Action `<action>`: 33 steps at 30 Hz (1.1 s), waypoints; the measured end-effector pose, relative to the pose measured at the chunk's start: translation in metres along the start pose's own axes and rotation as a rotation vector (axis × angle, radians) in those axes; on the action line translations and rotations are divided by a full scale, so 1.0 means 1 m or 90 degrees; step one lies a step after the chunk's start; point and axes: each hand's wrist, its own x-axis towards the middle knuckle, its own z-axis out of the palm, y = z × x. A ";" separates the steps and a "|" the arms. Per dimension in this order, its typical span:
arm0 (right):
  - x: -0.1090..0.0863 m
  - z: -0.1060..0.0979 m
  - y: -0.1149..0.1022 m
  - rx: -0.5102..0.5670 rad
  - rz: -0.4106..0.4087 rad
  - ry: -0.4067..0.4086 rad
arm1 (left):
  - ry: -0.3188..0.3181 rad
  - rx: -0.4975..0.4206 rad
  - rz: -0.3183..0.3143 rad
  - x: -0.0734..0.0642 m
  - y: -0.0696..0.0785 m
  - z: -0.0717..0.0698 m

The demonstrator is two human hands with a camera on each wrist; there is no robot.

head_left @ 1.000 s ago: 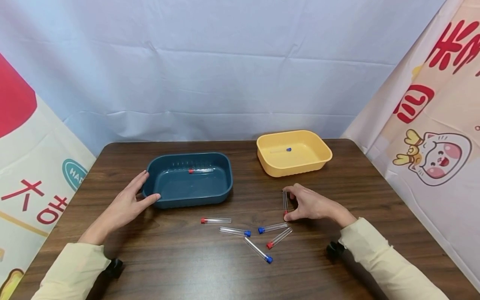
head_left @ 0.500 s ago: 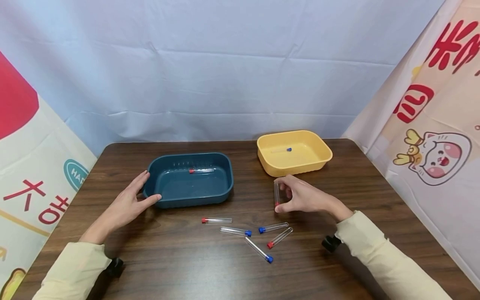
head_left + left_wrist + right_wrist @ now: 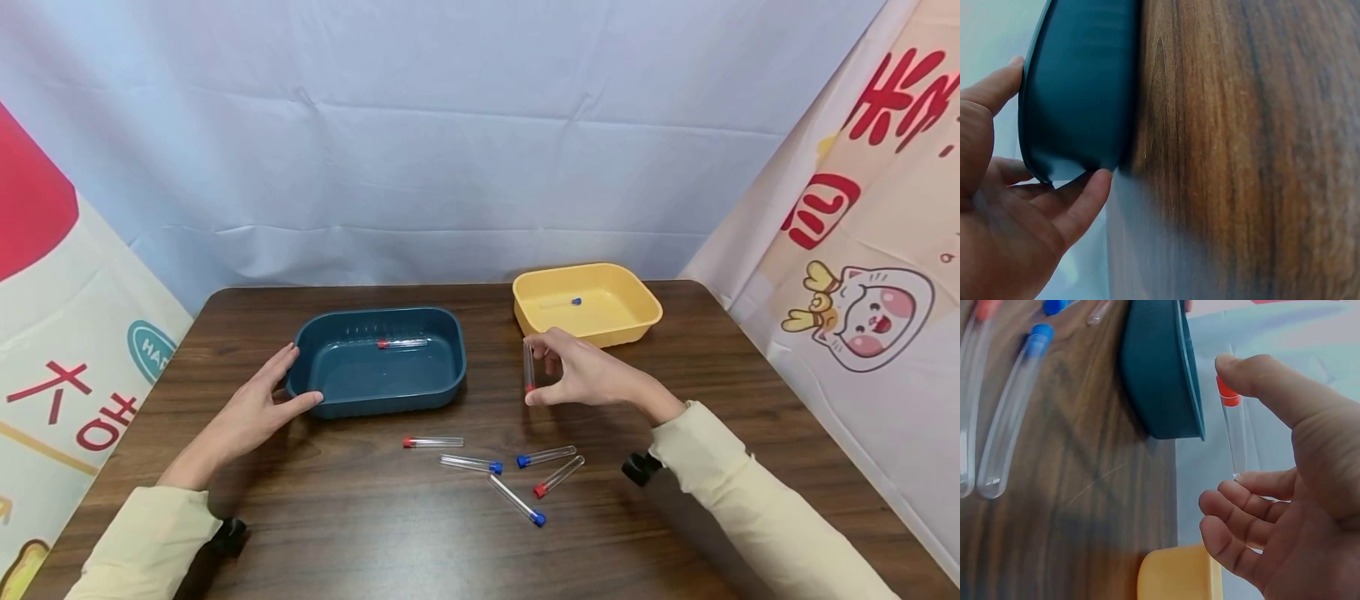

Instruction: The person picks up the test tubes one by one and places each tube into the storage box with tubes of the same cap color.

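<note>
My right hand (image 3: pixel 588 375) pinches a clear test tube (image 3: pixel 1234 425) by its two ends, thumb on the red cap and a fingertip at the rounded end. In the head view the tube stands near upright between the two basins, in front of the yellow basin (image 3: pixel 622 332). My left hand (image 3: pixel 251 408) rests against the left end of the dark teal basin (image 3: pixel 390 406), thumb at the front rim and fingers spread along the side. In the left wrist view, fingertips touch its outer wall. One red-capped tube (image 3: pixel 402 343) lies in the teal basin; a blue-capped tube (image 3: pixel 576 302) lies in the yellow one.
Several capped tubes lie loose on the brown wooden table (image 3: pixel 337 517): red-capped tubes (image 3: pixel 433 442) (image 3: pixel 558 477) and blue-capped tubes (image 3: pixel 471 463) (image 3: pixel 546 456) (image 3: pixel 517 500). A pale cloth (image 3: pixel 450 167) hangs behind the table, with printed cloths at both sides.
My right hand has moved left and away from me with the red-capped tube, from right of the loose tubes to between the basins. My left hand keeps its place on the teal basin.
</note>
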 end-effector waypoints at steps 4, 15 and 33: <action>0.009 -0.003 -0.006 0.009 0.000 -0.004 | 0.003 -0.001 0.000 0.000 -0.001 0.000; 0.037 -0.006 -0.017 -0.002 -0.022 -0.010 | 0.002 -0.013 -0.007 0.003 -0.004 0.002; 0.079 0.003 -0.036 0.004 -0.044 -0.023 | 0.000 -0.010 -0.010 0.004 -0.004 0.002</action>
